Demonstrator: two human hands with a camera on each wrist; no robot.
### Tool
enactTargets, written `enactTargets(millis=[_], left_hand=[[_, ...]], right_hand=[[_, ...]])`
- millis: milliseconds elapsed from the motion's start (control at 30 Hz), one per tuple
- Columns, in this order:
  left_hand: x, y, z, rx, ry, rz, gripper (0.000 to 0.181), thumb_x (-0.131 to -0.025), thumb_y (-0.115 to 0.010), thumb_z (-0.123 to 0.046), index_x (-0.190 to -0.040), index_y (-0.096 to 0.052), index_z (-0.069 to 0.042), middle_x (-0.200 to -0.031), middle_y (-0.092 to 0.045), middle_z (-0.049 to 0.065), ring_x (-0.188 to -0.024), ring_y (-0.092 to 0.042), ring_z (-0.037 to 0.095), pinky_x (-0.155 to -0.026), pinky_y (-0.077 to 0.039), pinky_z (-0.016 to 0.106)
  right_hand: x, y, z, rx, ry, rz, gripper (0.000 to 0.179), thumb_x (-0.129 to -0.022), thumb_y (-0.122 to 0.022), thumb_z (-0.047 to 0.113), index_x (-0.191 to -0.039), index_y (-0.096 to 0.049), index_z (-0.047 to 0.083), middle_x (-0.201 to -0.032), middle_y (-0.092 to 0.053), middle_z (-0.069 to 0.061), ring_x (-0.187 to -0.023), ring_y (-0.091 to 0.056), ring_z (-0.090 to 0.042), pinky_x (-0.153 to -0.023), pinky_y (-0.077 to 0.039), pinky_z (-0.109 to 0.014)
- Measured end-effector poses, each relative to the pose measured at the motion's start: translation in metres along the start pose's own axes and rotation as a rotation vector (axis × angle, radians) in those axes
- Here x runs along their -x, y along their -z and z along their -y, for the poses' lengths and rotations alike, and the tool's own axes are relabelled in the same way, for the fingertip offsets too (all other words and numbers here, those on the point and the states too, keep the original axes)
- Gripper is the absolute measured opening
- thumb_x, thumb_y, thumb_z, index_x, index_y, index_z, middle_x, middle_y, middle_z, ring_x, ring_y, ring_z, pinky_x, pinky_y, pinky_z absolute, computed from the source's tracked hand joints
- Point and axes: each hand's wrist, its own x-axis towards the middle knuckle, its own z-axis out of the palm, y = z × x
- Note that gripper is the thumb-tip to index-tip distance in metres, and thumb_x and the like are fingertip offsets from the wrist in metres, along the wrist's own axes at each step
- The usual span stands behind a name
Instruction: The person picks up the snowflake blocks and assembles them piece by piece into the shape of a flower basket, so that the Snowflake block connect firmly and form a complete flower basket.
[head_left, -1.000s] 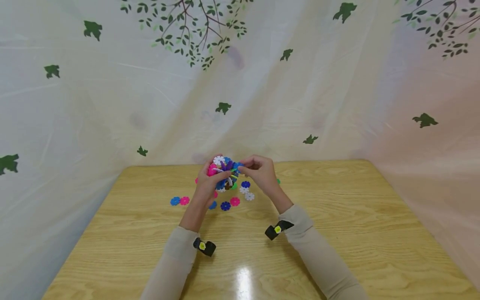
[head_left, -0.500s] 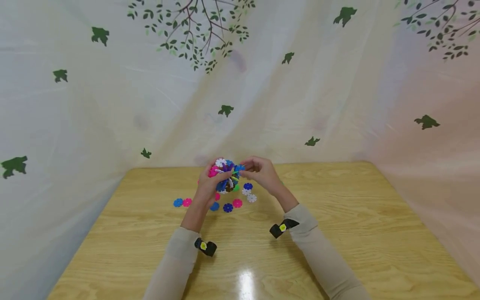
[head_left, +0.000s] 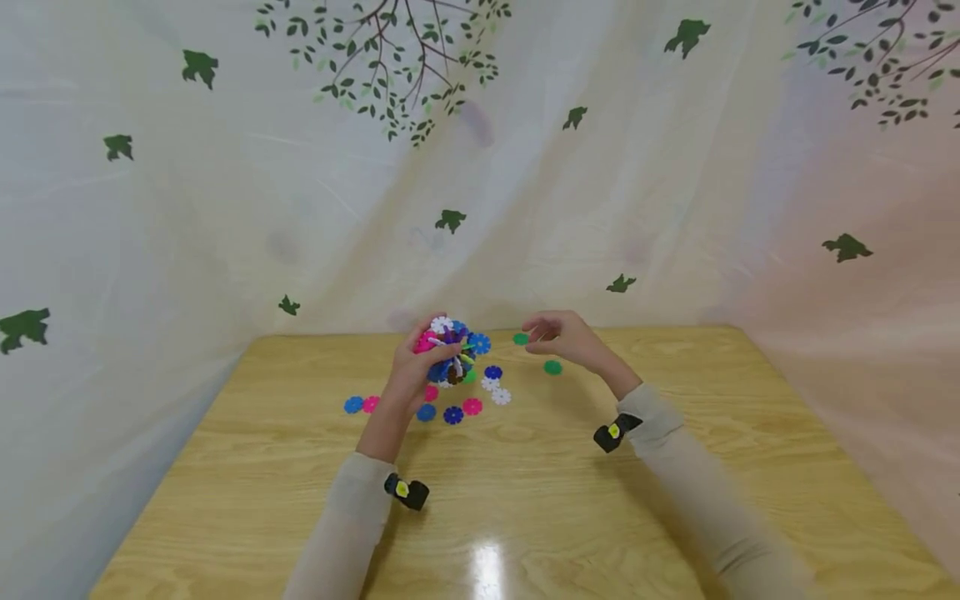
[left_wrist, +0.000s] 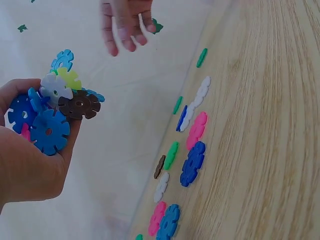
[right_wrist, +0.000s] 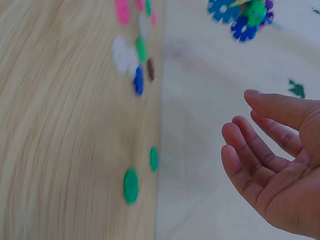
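A ball-like cluster of interlocking snowflake discs (left_wrist: pixel 50 132) in blue, white, pink, purple, brown and yellow-green is held up above the table. My left hand (head_left: pixel 411 367) grips it, thumb on the near side and fingers behind. A light blue disc (head_left: pixel 480 343) sticks out from its right side. My right hand (right_wrist: pixel 275 165) is in the air to the right of the cluster, fingers loosely bent with nothing between them. Two green discs (head_left: pixel 552 367) lie on the table near and below the right hand.
Loose discs lie on the wooden table (head_left: pixel 675 433) beneath the cluster: white (head_left: pixel 501 397), pink (head_left: pixel 472 407), dark blue (head_left: pixel 453 415) and light blue (head_left: pixel 426 412). A blue disc (head_left: pixel 353 404) lies farther left. A pale cloth (head_left: pixel 525 208) with leaf prints hangs behind the table.
My right hand has let go of the light blue disc on the cluster and moved away to the right. The left hand still holds the cluster in about the same place.
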Motion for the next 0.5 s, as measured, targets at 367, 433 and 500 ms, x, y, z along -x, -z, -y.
enactTargets(millis=[367,433,500], left_hand=[[0.001,0.003,-0.003,0.002,0.031,0.042,0.064,-0.092,-0.071,-0.005,-0.149,-0.05,-0.023,-0.154,-0.039,0.013,-0.137,-0.046,0.034,-0.107,-0.05,0.049],[0.001,0.002,-0.002,-0.004,0.036,0.044,0.064,-0.092,-0.071,-0.006,-0.149,-0.05,-0.024,-0.155,-0.038,0.013,-0.138,-0.045,0.035,-0.109,-0.048,0.052],[0.001,0.002,-0.002,-0.006,0.042,0.046,0.064,-0.092,-0.071,-0.007,-0.15,-0.05,-0.024,-0.155,-0.037,0.013,-0.139,-0.044,0.035,-0.111,-0.046,0.053]], right_hand=[[0.004,0.027,-0.043,0.09,-0.046,0.183,0.031,-0.091,-0.071,-0.003,-0.117,-0.065,-0.016,-0.105,-0.069,-0.032,-0.096,-0.067,-0.034,-0.081,-0.055,-0.025],[0.004,0.028,-0.049,0.117,-0.064,0.206,0.032,-0.091,-0.072,-0.001,-0.118,-0.065,-0.015,-0.106,-0.069,-0.029,-0.097,-0.066,-0.032,-0.083,-0.055,-0.028],[0.004,0.028,-0.055,0.14,-0.081,0.224,0.032,-0.091,-0.073,0.001,-0.119,-0.066,-0.013,-0.107,-0.07,-0.027,-0.097,-0.066,-0.028,-0.084,-0.055,-0.029]])
